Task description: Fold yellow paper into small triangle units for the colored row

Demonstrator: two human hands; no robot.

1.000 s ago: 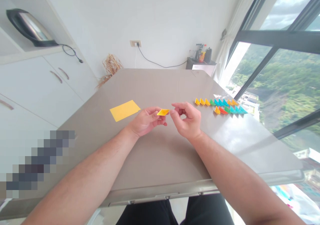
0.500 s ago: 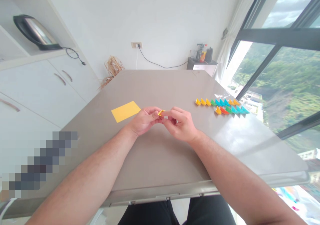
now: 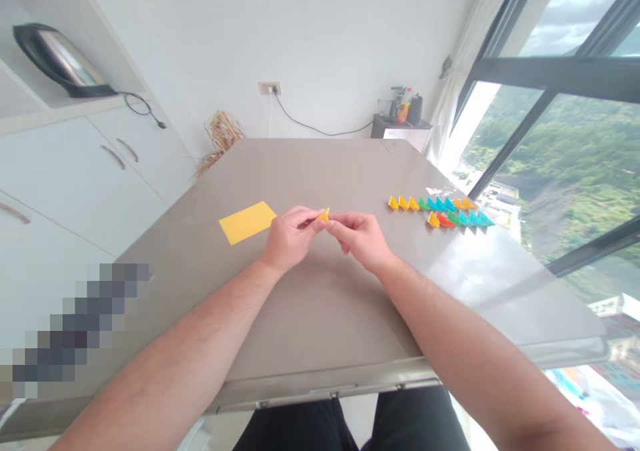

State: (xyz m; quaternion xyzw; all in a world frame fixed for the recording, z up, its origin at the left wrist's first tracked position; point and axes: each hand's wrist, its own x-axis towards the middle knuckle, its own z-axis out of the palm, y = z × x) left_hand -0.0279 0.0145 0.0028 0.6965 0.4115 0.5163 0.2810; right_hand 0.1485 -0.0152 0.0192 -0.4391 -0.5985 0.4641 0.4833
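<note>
A small folded yellow paper boat (image 3: 324, 216) is pinched between my two hands above the table. My left hand (image 3: 294, 236) grips it between thumb and fingers from the left. From the right, the thumb and fingers of my right hand (image 3: 361, 237) close on its other side. My fingers cover much of the boat. Just left of my left hand, a flat yellow sheet of paper (image 3: 246, 223) lies on the table. Over on the right stand two rows of small paper boats (image 3: 434, 204) in yellow, green, blue, orange and red.
The grey table (image 3: 320, 171) reaches back toward a white wall. Behind its far right corner is a small cabinet (image 3: 400, 132) with bottles on top. Windows (image 3: 560, 144) line the right side. A kettle (image 3: 65, 61) sits on a shelf at the left.
The yellow paper boat has turned and now points upward between my fingers. My right hand has shifted its grip, its index finger drawn back. The view has moved slightly.
</note>
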